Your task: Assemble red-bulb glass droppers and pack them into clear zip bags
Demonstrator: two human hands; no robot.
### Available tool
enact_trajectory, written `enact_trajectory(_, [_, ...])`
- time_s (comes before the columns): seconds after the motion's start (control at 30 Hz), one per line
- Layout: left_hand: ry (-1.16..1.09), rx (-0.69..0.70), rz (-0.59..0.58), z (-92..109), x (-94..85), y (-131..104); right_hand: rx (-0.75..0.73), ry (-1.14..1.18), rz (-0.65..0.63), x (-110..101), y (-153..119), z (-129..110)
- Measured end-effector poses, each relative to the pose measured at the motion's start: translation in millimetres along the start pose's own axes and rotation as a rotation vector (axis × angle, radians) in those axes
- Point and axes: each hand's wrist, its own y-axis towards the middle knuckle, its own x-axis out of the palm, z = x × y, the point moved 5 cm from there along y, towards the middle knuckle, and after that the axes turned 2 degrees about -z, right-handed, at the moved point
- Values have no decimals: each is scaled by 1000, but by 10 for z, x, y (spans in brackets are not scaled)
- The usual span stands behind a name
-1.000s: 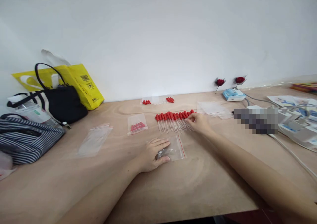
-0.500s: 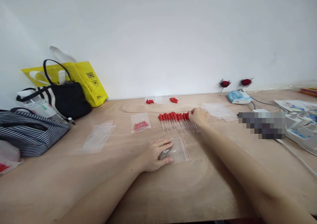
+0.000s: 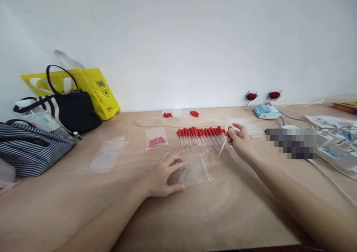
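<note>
My right hand [image 3: 239,140] pinches one glass dropper [image 3: 222,148] by its red rubber bulb, the thin tube slanting down to the left. Beside it, a row of red-bulbed droppers [image 3: 199,133] lies on the table with the tubes toward me. My left hand [image 3: 164,175] is open, thumb and fingers apart, at the left end of a clear zip bag [image 3: 193,170] with a red-striped edge; whether it presses on the bag I cannot tell. Behind that hand lies a small zip bag of red bulbs [image 3: 157,140].
Flat zip bags lie at left [image 3: 108,155] and right [image 3: 248,127]. Small red bulb groups [image 3: 194,113] sit near the wall. A striped bag [image 3: 36,144], black handbag [image 3: 78,112] and yellow bag [image 3: 103,92] stand left. A tissue pack [image 3: 267,111] and white device [image 3: 334,144] are at right.
My right hand has moved right from the row, now with a dropper in its fingers. My left hand has slid left, uncovering more of the zip bag.
</note>
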Motion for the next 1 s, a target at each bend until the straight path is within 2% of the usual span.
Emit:
enact_trajectory(0.1, [-19, -10, -41, -15, 8, -15, 27, 73, -51, -31, -236, 99])
enact_trajectory(0.17, [-39, -13, -51, -15, 11, -11, 55, 128, -37, -27, -338, 170])
enact_trajectory(0.3, [-67, -14, -45, -9, -5, -10, 124, 223, -5, 47, -447, 278])
enact_trajectory(0.5, [-79, -66, -32, -25, 31, 20, 208, 323, -90, 204, -579, 297])
enact_trajectory(0.6, [-93, -79, -6, 7, 67, 73, 281, 322, -171, 274, -674, 280])
enact_trajectory(0.7, [-109, -56, 5, 60, 90, 120, 319, 217, -305, 343, -748, 258])
enact_trajectory(0.87, [-111, -51, -10, 74, 100, 134, 222, 41, -478, 382, -734, 216])
enact_trajectory(1.0, [-126, -41, -13, 66, 103, 121, 218, -32, -574, 381, -699, 228])
